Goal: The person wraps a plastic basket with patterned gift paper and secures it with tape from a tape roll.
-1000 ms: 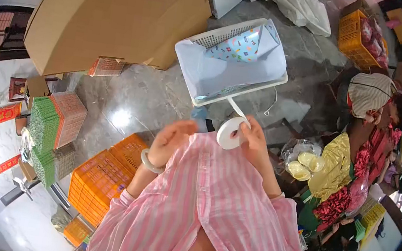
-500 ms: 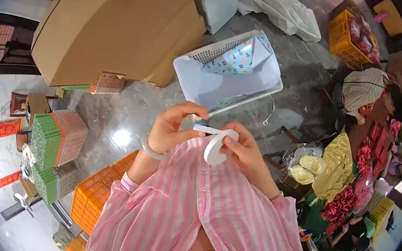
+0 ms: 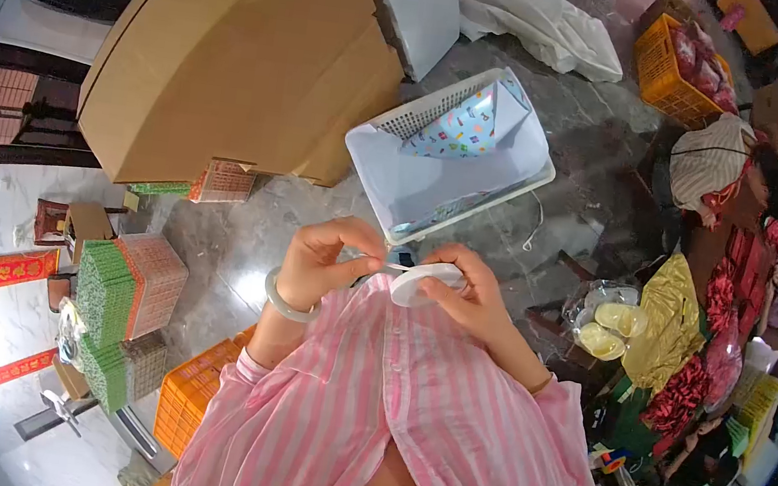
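Note:
A white roll of tape [image 3: 425,284] is gripped between the thumb and fingers of my right hand [image 3: 471,290], in front of the striped shirt. A short strip runs from the roll to my left hand [image 3: 327,260], whose thumb and index finger pinch its free end. A pale bangle circles my left wrist. Beyond both hands stands a white plastic basket [image 3: 379,169] with a light lining and a blue patterned sheet [image 3: 466,131] inside it.
A big cardboard box [image 3: 237,59] is at the upper left. Stacked green and red bundles [image 3: 136,285] and orange crates [image 3: 196,394] stand at the left. Gold wrapping [image 3: 665,326], plastic bowls [image 3: 613,331] and several people are at the right. An orange basket [image 3: 677,74] stands upper right.
The roll has tilted to lie flatter, and my right hand has turned with it. My left hand has shifted slightly, still pinching the strip. The surroundings have shifted slightly right in view.

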A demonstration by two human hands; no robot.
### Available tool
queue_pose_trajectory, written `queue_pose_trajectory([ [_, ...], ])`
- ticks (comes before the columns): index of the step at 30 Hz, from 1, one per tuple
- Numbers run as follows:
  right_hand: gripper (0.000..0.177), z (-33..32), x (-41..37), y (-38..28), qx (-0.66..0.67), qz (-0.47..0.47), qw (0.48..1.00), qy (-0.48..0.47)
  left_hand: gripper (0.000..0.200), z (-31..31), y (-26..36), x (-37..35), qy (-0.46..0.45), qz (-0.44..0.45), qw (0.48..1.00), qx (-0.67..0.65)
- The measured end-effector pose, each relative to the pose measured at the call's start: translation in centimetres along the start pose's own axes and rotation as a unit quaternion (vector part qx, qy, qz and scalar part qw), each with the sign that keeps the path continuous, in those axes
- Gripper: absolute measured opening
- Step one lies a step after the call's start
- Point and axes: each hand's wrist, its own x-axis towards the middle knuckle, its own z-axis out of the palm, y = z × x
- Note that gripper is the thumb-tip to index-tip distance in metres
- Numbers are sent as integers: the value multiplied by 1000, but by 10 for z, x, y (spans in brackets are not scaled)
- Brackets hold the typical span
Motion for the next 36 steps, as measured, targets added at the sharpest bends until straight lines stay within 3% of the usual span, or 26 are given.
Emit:
queue_pose_trajectory([
  [5,19,-4,-1,-10,-7,-11,1000,-6,15,7,13,-1,31,23,999,8],
  [7,18,-11,-1,-3,138,147,975,-94,15,5,18,0,28,23,999,7],
  [10,17,-7,0,-2,42,98,991,-85,14,-3,28,7,-10,84,990,112],
  [12,14,-6,3,0,44,61,994,-81,20,-10,38,12,-94,185,944,255],
  [13,12,-7,5,2,45,24,996,-77,20,-10,43,14,-95,185,944,256],
  [15,12,-12,6,5,70,50,992,-95,21,-8,52,19,-161,238,899,330],
  [19,10,-33,9,15,124,146,969,-153,25,-1,49,26,-188,248,897,313],
  [20,10,-41,9,21,126,152,968,-156,33,3,42,24,-157,207,903,342],
  [22,9,-59,11,40,20,20,992,-121,40,10,25,21,-128,158,907,368],
  [23,9,-68,11,50,25,25,992,-121,45,16,13,18,-96,117,895,419],
  [25,9,-80,3,72,-145,-103,984,8,51,18,-9,7,-80,64,877,470],
  [27,11,-90,-14,91,-23,31,992,123,53,6,-31,-7,-6,-37,930,365],
  [29,13,-97,-33,117,-25,89,970,224,43,-16,-51,-18,-6,-66,929,364],
  [30,13,-95,-43,132,-20,92,966,239,40,-31,-64,-24,4,-82,929,361],
  [32,13,-76,-60,163,159,108,912,363,31,-59,-83,-20,-3,-114,931,346],
  [33,13,-60,-66,176,169,113,899,388,31,-72,-98,-18,-32,-121,930,346],
  [35,18,-26,-72,204,253,152,822,487,26,-102,-147,-15,-59,-184,931,309],
  [36,22,-8,-81,229,253,139,822,490,22,-115,-172,-11,-93,-189,937,277],
])
